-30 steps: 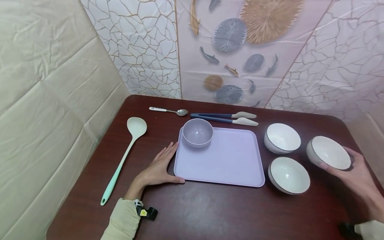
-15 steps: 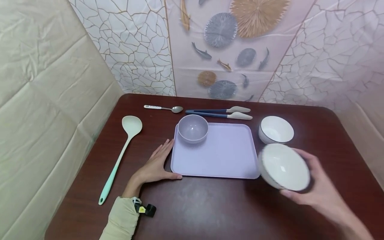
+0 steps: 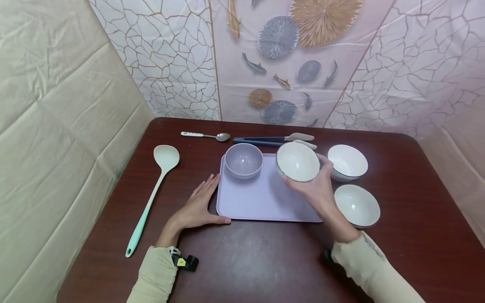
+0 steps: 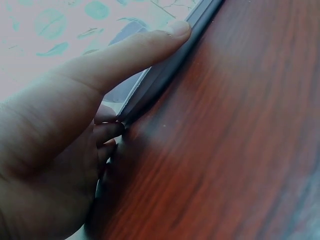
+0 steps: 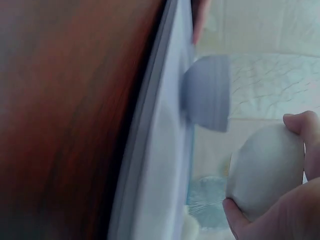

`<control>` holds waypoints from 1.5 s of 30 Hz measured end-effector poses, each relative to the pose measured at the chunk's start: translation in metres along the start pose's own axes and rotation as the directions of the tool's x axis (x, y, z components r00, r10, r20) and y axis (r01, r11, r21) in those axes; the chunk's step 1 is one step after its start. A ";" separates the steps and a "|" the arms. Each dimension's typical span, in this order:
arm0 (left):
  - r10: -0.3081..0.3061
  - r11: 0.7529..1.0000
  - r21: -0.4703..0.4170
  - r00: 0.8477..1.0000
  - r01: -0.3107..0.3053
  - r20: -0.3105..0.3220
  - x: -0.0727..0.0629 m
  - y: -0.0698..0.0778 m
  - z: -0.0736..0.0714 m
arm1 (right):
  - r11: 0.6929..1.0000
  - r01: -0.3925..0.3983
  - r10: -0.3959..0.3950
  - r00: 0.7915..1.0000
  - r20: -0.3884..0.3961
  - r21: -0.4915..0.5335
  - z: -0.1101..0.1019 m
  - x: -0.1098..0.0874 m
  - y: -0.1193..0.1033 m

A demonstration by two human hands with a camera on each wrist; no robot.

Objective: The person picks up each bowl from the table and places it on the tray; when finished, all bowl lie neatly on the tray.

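Observation:
A white bowl with a dark rim (image 3: 297, 161) is gripped at its right side by my right hand (image 3: 316, 187). In the right wrist view that bowl (image 5: 267, 167) hangs above the lilac tray (image 5: 150, 185), clear of its surface. My left hand (image 3: 195, 208) lies at the tray's left edge, fingers straight along the side and thumb at the front corner. The left wrist view shows the thumb (image 4: 145, 50) touching the tray's rim (image 4: 165, 65). On the tray's back left stands a lilac bowl (image 3: 243, 160).
Two more white bowls, a back one (image 3: 347, 162) and a front one (image 3: 357, 205), stand right of the tray. Behind it lie blue-handled tongs (image 3: 261, 141) and a spoon (image 3: 206, 135). A long ladle with a mint handle (image 3: 153, 195) lies on the left.
My right hand has carried the white bowl leftward from the table's right side, past the other white bowls, to over the tray. My left hand has stayed at the tray's edge.

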State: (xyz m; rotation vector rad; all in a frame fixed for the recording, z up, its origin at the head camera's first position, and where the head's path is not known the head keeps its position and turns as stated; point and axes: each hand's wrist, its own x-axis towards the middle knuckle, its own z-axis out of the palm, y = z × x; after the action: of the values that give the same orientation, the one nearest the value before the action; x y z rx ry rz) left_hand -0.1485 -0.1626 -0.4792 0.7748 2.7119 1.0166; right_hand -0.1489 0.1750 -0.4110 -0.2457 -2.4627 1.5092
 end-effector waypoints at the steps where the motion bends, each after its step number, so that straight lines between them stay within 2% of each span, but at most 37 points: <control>1: -0.001 1.000 0.000 1.000 0.001 0.000 0.000 0.000 0.000 | 1.000 -0.004 0.004 1.000 -0.014 -0.020 0.005 0.006 0.002; 6: 0.000 1.000 0.009 1.000 0.000 -0.005 0.003 0.000 -0.001 | 0.997 0.025 -0.029 0.998 -0.055 -0.073 0.023 0.028 0.013; 11: 0.012 1.000 0.020 1.000 -0.012 0.000 0.005 0.001 -0.001 | 0.993 0.050 -0.058 0.996 -0.072 -0.111 0.031 0.036 0.024; 25: 0.001 1.000 0.010 1.000 -0.001 0.011 0.003 0.001 0.000 | 0.988 0.007 -0.014 0.999 -0.047 -0.156 0.033 0.042 0.038; 39: -0.007 1.000 0.004 1.000 0.007 0.001 0.001 -0.002 0.000 | 0.986 0.023 -0.026 1.000 -0.016 -0.166 0.036 0.041 0.035; 43: -0.008 1.000 0.001 1.000 0.008 0.001 0.001 -0.001 0.001 | 0.989 0.096 -0.100 0.994 -0.031 -0.115 0.027 0.032 0.024; 45: -0.010 1.000 -0.003 1.000 0.010 0.001 0.000 -0.001 0.000 | 0.981 0.183 -0.185 0.982 -0.025 -0.062 0.015 0.022 0.014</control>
State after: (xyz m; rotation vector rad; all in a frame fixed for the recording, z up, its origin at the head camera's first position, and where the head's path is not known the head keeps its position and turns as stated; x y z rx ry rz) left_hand -0.1492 -0.1629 -0.4799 0.7605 2.7098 1.0176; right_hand -0.1745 0.1746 -0.4277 -0.0488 -2.4336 1.3474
